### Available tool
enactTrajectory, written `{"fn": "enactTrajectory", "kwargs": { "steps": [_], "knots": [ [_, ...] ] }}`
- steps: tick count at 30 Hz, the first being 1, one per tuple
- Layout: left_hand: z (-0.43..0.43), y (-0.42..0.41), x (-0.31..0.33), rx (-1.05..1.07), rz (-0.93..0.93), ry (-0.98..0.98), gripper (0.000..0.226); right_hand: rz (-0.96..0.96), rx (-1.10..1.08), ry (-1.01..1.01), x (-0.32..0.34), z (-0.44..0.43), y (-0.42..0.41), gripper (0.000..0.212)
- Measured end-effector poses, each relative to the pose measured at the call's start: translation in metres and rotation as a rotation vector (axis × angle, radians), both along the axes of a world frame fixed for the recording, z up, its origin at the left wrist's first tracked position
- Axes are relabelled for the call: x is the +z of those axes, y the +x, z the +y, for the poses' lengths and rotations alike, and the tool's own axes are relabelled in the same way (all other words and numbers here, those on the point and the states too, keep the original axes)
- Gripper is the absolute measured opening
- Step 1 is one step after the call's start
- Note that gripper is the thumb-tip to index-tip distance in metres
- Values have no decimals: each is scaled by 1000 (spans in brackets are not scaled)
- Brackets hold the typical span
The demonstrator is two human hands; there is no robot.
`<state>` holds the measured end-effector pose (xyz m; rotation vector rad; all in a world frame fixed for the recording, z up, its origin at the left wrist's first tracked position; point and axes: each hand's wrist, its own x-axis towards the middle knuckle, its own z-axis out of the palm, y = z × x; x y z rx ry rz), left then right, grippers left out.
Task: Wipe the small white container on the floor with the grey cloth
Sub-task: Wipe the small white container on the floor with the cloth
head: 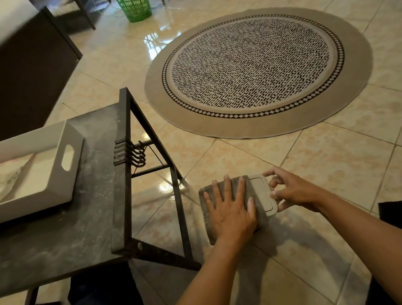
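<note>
Head view: we press the cloth (223,199) flat over the container (264,195) on the floor (317,156) with our open left hand (229,208), while our right hand (293,190) pinches its right edge. On glossy tile it could skid if that pinch slackens. The cloth seems to hide most of the lid, so we may miss corners. The desk (97,205) leg stands just left, limiting strokes; a tray (71,149) sits on it, the rug (258,72) beyond.
</note>
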<state>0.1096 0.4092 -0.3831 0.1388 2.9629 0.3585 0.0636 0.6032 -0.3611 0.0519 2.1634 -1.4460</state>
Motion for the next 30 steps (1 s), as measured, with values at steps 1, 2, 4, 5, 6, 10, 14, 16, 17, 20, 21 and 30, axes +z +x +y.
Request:
{"fn": "enactTrajectory", "kwargs": {
  "steps": [1, 2, 4, 5, 6, 10, 14, 16, 17, 20, 21, 30],
  "knots": [
    [3, -1, 1, -25, 5, 5, 63, -2, -3, -3, 0, 0, 0, 50],
    [4, -4, 2, -45, 9, 2, 62, -4, -7, -5, 0, 0, 1, 50],
    [-2, -14, 2, -56, 6, -13, 62, -7, -13, -3, 0, 0, 1, 50],
    [-8, -18, 2, -41, 0, -17, 63, -6, -16, 0, 0, -1, 1, 50],
    [-14, -20, 1, -13, -2, -18, 64, -5, -19, 2, 0, -1, 2, 50],
    [-23, -8, -4, 48, 14, -13, 67, 5, -21, 17, 0, -2, 1, 51],
    [0, 3, 0, -58, 20, -24, 66, -16, -10, 1, 1, -2, 1, 50],
    [5, -5, 5, -89, 8, -39, 65, -20, -12, -12, 2, -2, 1, 49],
    [3, -11, 5, -93, 0, -45, 65, -21, -13, -13, 2, -2, 1, 49],
    [-15, -20, 3, -32, -3, -42, 66, -13, -20, 4, 1, -2, 1, 50],
    [-20, -19, 2, -1, 0, -36, 67, -9, -24, 10, 1, -2, 1, 50],
    [-7, -10, 1, -83, 13, -43, 70, -8, -6, 11, 1, -2, 0, 48]
  ]
}}
